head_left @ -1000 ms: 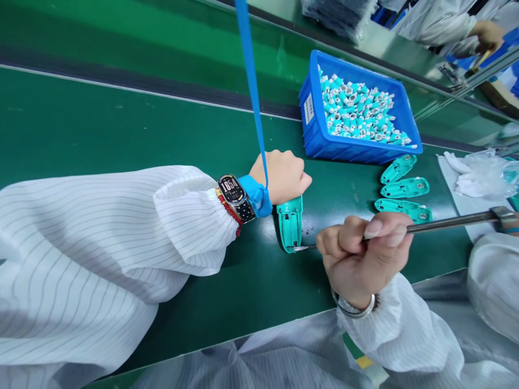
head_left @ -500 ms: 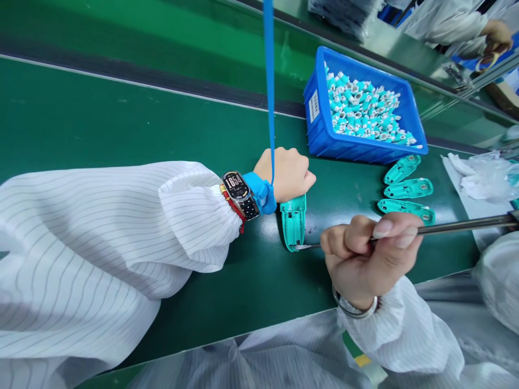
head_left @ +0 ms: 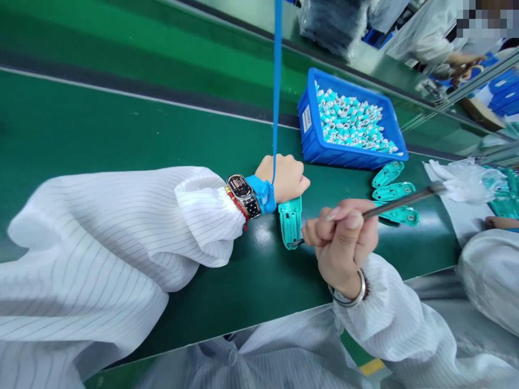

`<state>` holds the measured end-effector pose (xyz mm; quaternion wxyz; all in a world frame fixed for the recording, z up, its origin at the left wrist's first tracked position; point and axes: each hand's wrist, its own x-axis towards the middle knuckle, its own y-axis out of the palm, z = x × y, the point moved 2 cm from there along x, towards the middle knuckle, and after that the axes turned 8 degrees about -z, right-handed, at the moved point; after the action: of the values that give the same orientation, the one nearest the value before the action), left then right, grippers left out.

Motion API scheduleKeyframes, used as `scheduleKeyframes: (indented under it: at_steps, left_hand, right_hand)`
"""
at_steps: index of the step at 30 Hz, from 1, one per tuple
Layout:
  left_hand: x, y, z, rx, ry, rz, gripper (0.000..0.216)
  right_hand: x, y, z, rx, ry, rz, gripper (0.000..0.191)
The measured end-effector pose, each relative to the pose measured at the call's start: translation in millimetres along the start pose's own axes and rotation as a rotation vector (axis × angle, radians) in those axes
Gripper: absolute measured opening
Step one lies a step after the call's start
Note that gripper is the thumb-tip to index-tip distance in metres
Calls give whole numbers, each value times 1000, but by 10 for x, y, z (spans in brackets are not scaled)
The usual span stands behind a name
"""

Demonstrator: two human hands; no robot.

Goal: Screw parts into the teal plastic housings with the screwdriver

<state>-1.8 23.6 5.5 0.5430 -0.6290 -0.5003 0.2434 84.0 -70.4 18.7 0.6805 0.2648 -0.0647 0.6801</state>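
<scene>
My left hand point(head_left: 281, 177), with a watch and a blue wrist strap point(head_left: 261, 193) on the wrist, is closed over the upper end of a teal plastic housing half point(head_left: 291, 227) on the green bench. The fingertips are hidden under the hand. In my right hand point(head_left: 346, 243) is a long, thin, dark rod-shaped tool point(head_left: 399, 203), pinched between thumb and fingers. Its thin tip touches or nearly touches the rounded lower end of the housing half, whose inner side faces up.
Beyond my hands stands a blue bin point(head_left: 352, 159) full of small teal-and-white parts. Several teal housing halves point(head_left: 393, 191) lie at the right, before a clear plastic bag point(head_left: 472, 181) on white sheet. A blue cord point(head_left: 277, 81) runs up from my wrist. Another person's hands work at the upper right.
The tool's rear end has swung up and left as my right hand turned, its tip staying at the housing's lower end. My left hand keeps its hold. The camera view has shifted slightly.
</scene>
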Motion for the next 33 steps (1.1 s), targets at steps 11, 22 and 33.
scheduleKeyframes:
  at_steps: [11,22,33]
  left_hand:
    - [169,43,288,-511,-68,284,42]
    - [129,146,402,-1091,-230,556,48]
    - [124,10,374,-1184,-293,573,49]
  right_hand:
    - [1611,-652,-17,-1553,-25,141,18]
    - [2041,-627,-649,-1762,364,471,27]
    - [1965,-582,-234,-1730,246,282,7]
